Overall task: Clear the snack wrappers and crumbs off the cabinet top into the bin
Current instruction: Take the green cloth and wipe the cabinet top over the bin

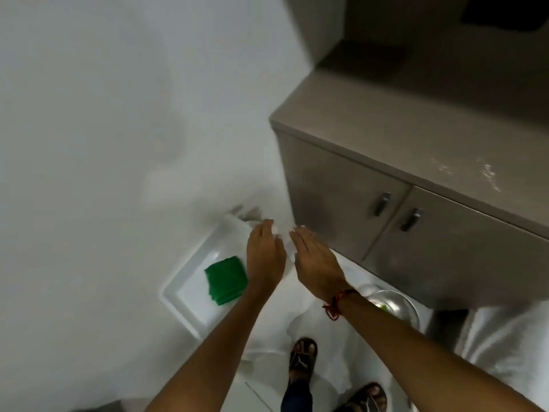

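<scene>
Crumbs (475, 173) lie pale and scattered on the grey cabinet top (416, 138).

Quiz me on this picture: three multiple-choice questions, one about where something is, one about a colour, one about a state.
1. Where is the green wrapper?
A. on the cabinet top
B. in the white bin
C. in a hand

2. What colour is the thread on the right wrist?
A. red
B. blue
C. yellow

3. How are the hands held?
A. both fists closed
B. open, fingers extended
C. gripping a handle

Answers: B, it lies inside the white bin on the floor; A, the thread is red; B, the left hand and right hand show flat palms over the bin.
</scene>
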Motion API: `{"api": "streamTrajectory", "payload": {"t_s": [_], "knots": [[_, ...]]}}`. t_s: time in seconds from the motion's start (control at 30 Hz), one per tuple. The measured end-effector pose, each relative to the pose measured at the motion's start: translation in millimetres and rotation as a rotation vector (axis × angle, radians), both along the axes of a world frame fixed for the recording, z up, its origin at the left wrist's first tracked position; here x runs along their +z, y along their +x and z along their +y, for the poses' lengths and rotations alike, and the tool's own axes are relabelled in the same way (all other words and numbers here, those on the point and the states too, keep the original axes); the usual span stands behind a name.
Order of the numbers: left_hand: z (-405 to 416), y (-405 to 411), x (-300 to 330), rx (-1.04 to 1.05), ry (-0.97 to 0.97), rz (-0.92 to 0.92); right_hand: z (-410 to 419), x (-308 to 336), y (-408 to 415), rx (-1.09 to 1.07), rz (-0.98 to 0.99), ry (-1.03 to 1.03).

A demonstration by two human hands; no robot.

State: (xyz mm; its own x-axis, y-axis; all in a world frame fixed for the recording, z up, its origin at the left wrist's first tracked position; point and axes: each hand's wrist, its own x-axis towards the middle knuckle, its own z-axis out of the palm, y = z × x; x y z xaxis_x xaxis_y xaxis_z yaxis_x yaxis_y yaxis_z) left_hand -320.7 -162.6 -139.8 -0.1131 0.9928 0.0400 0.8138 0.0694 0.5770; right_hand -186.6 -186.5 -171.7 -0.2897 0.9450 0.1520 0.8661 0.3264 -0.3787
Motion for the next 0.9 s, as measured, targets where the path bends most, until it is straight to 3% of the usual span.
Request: {"api": "streamTrajectory", "payload": {"t_s": [0.13, 0.3, 0.73, 0.9], "knots": [[-38, -91, -10, 0.067, -0.183, 0.194, 4, 15, -46, 0.224, -0.096, -0.018], [-71, -132, -46, -0.205, -0.491, 0.45, -3, 3, -63, 0.293, -0.188, -0.103], [-42, -121, -29, -0.049, -0.277, 0.459, -2, 9, -15, 0.216, -0.151, -0.088], [-14, -46, 3, -0.358, 0.013, 0.525, 0, 13, 31, 0.084, -0.176, -0.119]]}}
